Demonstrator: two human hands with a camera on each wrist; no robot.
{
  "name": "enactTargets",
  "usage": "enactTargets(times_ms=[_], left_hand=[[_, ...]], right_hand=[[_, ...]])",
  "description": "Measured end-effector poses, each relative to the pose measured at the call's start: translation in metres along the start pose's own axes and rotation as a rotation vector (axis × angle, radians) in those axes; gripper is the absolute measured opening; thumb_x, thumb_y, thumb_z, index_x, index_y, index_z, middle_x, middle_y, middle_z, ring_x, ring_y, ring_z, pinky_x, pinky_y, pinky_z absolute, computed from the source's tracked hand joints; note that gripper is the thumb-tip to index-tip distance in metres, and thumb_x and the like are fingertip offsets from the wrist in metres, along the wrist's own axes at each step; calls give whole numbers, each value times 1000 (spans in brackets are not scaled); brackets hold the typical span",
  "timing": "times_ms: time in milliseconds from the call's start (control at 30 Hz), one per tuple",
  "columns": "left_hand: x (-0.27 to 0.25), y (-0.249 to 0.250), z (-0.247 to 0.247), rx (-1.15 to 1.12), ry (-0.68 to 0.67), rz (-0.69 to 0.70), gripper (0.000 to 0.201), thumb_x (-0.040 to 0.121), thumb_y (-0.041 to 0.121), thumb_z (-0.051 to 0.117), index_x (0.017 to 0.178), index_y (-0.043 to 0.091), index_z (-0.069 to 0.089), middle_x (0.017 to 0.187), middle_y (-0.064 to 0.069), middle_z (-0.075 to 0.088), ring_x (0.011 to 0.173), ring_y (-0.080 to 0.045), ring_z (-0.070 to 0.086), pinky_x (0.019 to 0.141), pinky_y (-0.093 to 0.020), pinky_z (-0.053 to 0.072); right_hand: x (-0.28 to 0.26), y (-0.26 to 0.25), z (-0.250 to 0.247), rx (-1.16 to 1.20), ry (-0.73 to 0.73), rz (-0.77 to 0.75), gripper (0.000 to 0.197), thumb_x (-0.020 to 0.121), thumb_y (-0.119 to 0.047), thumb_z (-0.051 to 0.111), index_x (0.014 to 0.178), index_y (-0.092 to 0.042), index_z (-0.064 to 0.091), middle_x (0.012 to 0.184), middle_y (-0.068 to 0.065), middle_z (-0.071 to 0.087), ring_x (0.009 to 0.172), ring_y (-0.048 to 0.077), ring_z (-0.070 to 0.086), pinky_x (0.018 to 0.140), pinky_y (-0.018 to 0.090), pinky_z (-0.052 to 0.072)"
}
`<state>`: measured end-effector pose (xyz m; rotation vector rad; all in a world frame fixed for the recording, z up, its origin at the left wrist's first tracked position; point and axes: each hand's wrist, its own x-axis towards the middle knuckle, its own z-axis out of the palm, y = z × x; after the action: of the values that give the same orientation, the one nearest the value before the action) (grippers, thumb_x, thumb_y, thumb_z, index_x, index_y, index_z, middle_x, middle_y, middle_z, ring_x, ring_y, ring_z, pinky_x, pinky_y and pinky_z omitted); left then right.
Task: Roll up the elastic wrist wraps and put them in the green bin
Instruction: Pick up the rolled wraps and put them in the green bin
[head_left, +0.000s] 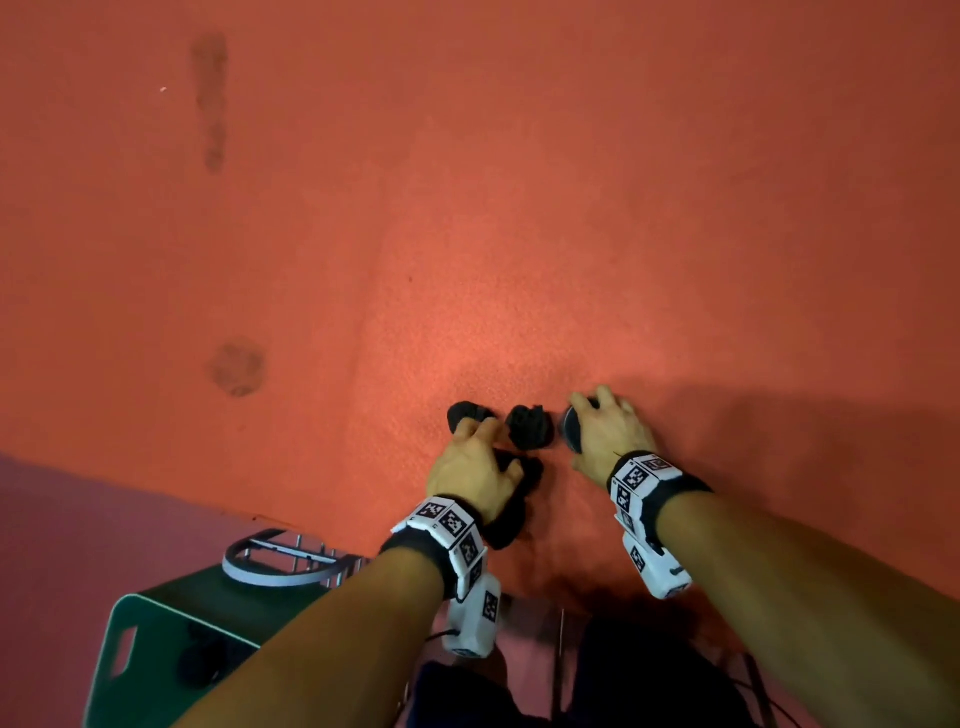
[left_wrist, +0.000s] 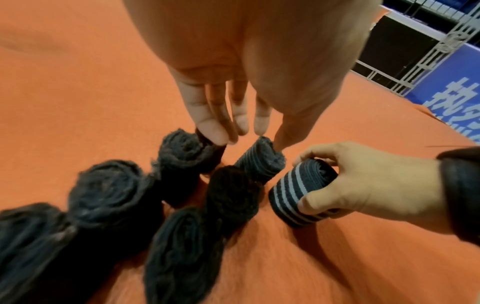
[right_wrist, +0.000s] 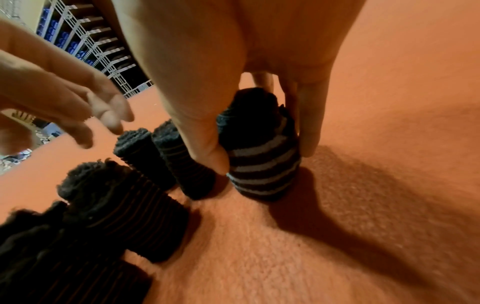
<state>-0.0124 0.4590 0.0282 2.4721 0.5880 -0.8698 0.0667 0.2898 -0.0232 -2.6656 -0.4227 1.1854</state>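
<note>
Several rolled black wrist wraps (left_wrist: 182, 158) stand in a cluster on the orange surface. In the head view they sit just ahead of my left hand (head_left: 475, 428). That hand hovers over them with straight fingers (left_wrist: 210, 131), the tips touching the top of one roll. My right hand (head_left: 587, 421) grips a black roll with grey stripes (left_wrist: 298, 195) at the right end of the cluster, thumb on one side and fingers on the other (right_wrist: 309, 127). The striped roll (right_wrist: 262, 164) stands upright on the surface. The green bin (head_left: 156, 639) is at the lower left, beside my left forearm.
Something dark lies inside the bin (head_left: 202, 660). A grey curved frame with metal bars (head_left: 280, 566) stands behind the bin. The orange surface (head_left: 519, 208) stretches far ahead, with dark stains (head_left: 236, 366) at the left. Metal shelving (left_wrist: 428, 51) shows in the background.
</note>
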Motion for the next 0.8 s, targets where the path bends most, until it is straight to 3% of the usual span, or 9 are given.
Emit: enactTargets(times_ms=[100,267,467,633,800], left_hand=[[14,16,4,44,0,71,62,85,33,70,143,30,47,145,1,36,126,-28,49,97,-42,52],[31,45,8,167,-82,83,70,84,27,72,145,36,39,157,2,18,138,-33,32,100,-46,51],[51,59,14,187,-151,34,66,87,18,70,146,35,43,155,-5,24,133,-40,43,107,-45,45],[65,70,22,235,-231,18,75,79,25,80,145,33,45,146,-8,34,125,-41,53,108,-48,47],[68,77,25,242,-181,61,52,86,16,68,136,23,55,128,-10,46,115,-39,60,100,-46,51]], right_hand=[[-4,16,-3,79,29,-5,75,80,-33,78,144,-28,39,137,1,39,126,32,44,98,43,51],[-22,52,-11,154,87,7,76,79,-31,77,145,-29,41,137,-1,40,126,29,45,105,39,44],[-43,82,-21,207,128,41,76,79,-29,78,146,-29,42,142,-2,40,130,27,44,105,40,46],[-54,94,-24,212,168,45,79,79,-28,77,149,-27,40,143,-1,40,130,26,45,108,37,43],[-57,95,-24,208,166,35,79,81,-29,77,150,-27,38,143,0,40,131,26,43,109,38,43]])
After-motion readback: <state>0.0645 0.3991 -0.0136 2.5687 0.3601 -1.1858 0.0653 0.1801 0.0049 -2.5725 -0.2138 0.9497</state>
